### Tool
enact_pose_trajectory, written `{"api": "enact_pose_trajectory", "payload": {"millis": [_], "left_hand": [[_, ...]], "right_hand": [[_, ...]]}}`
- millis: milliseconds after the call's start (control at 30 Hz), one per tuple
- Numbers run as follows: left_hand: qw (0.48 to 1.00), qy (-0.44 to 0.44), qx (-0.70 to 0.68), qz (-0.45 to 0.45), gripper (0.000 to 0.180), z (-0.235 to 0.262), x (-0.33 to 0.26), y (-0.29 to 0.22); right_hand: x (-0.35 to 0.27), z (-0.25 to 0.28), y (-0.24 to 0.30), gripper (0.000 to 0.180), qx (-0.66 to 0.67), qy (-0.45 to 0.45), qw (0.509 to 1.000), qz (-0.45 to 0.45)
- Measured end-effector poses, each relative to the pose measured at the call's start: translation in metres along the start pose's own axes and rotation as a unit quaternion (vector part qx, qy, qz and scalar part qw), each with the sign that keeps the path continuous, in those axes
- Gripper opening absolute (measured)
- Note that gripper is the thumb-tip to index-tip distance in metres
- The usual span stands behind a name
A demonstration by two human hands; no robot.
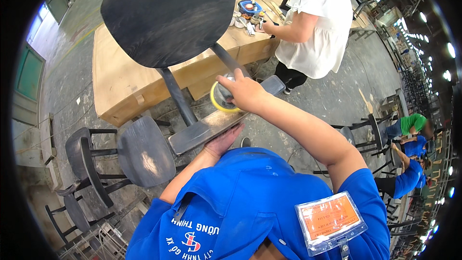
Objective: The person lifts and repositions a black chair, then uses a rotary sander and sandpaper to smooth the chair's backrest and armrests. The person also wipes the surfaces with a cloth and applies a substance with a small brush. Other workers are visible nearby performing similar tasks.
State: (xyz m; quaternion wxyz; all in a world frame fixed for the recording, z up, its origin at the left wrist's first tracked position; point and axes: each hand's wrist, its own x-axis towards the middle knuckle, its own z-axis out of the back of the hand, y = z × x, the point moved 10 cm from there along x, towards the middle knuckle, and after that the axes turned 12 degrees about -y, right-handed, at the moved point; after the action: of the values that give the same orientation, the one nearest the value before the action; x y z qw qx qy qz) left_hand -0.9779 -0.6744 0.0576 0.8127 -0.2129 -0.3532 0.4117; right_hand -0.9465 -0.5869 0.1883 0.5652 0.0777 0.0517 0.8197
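The fingers of the right hand [246,92] are wrapped over a round sander [224,97] with a yellow rim, which sits directly under them against the dark backrest rail [189,137] of a chair. Just nearer the body than those fingers, the left hand [223,142] bears on the rail's near edge (its fingers are partly hidden, so I cannot tell whether they curl around it). Left of the right fingers, a pale patch shows in the rail's dark finish, beside the sander. Two dark posts [179,97] run from the rail to the broad black seat [168,17], beyond the fingers and above the wooden surface [115,74]. Farther past the right fingers are a blue tray [251,7] and a co-worker in a white top [315,24]; well left of the left fingers stands another dark chair [146,150].
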Motion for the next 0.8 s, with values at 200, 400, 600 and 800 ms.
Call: {"api": "enact_pose_trajectory", "payload": {"millis": [200, 400, 600, 800], "left_hand": [[0.991, -0.011, -0.115, 0.068, 0.040, -0.007, -0.003, 0.012], [0.990, 0.021, -0.121, 0.069, 0.045, -0.014, 0.004, 0.017], [0.993, 0.079, -0.046, 0.072, 0.048, -0.003, 0.008, 0.005], [0.969, 0.108, -0.168, 0.147, 0.049, -0.011, 0.005, 0.011]], "right_hand": [[-0.002, 0.000, -0.003, 0.066, 0.001, -0.002, 1.000, -0.008], [-0.001, 0.010, -0.022, 0.061, -0.032, -0.009, 0.999, -0.014], [-0.008, 0.008, -0.030, 0.064, -0.032, 0.027, 0.999, -0.004], [-0.008, 0.019, -0.040, 0.067, -0.065, -0.016, 0.998, -0.019]]}}
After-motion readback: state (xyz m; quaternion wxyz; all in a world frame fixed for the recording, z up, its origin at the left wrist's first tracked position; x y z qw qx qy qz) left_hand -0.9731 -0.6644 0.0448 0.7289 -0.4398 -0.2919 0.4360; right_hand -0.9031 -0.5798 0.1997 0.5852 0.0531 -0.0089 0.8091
